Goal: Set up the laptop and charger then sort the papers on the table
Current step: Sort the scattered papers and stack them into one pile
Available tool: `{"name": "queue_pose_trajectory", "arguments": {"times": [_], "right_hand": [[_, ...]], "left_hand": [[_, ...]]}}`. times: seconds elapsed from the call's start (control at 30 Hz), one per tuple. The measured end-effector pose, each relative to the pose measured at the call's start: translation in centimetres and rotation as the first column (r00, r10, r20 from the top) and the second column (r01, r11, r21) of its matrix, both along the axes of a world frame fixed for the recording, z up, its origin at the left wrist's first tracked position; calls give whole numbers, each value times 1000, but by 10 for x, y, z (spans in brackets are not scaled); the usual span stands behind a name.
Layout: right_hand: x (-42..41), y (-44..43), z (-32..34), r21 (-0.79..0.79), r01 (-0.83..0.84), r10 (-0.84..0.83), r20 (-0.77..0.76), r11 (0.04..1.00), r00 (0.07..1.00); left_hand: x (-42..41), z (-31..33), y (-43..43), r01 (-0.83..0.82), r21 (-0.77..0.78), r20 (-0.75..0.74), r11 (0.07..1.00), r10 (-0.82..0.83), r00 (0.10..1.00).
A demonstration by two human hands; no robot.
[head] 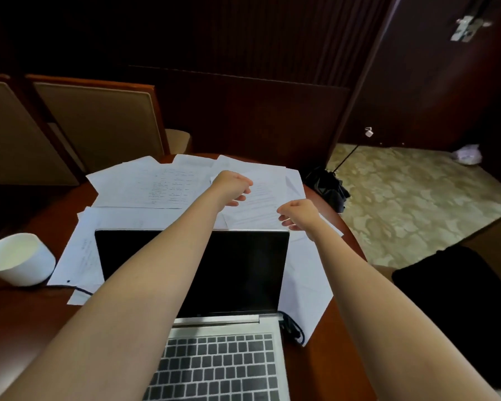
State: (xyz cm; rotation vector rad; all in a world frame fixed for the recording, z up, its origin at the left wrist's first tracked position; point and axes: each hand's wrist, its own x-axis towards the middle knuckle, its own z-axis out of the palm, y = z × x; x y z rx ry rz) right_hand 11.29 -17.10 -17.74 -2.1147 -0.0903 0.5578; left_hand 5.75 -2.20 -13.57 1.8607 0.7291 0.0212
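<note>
White papers (145, 183) lie fanned behind the open laptop (223, 357); left hand (233, 188) and right hand (297, 214) curl at the edges of one sheet (261, 201), grasp unconfirmed; forearms (156, 270) crossing the screen (243, 270) may push it back; loose sheets may slide off the table (26, 328).

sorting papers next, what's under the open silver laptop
White paper sheets stick out from under the open silver laptop on its left and right sides. How far they run beneath is hidden.

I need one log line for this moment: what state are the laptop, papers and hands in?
laptop: open, screen dark | papers: spread behind it | left hand, right hand: curled at one sheet, grip unclear
</note>
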Motion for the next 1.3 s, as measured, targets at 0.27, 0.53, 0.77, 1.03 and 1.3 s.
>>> {"name": "queue_pose_trajectory", "arguments": {"times": [0.27,0.53,0.77,1.03,1.3], "right_hand": [[59,-22,-11,-15,-141,140,-40,990,989],[77,-43,-17,-48,-186,184,-45,981,982],[91,-60,-35,-36,-180,178,-44,983,983],[124,-50,-76,-214,-261,253,-64,941,965],[135,-28,-111,-284,-270,258,-79,920,963]], "left_hand": [[49,3,-29,-159,29,-6,987,159,987],[62,4,-46,-151,69,-114,986,158,981],[77,-3,-51,-171,22,-98,985,172,980],[120,-35,-58,-293,5,-194,956,288,938],[160,-57,-74,-493,-47,-163,869,481,862]]}}
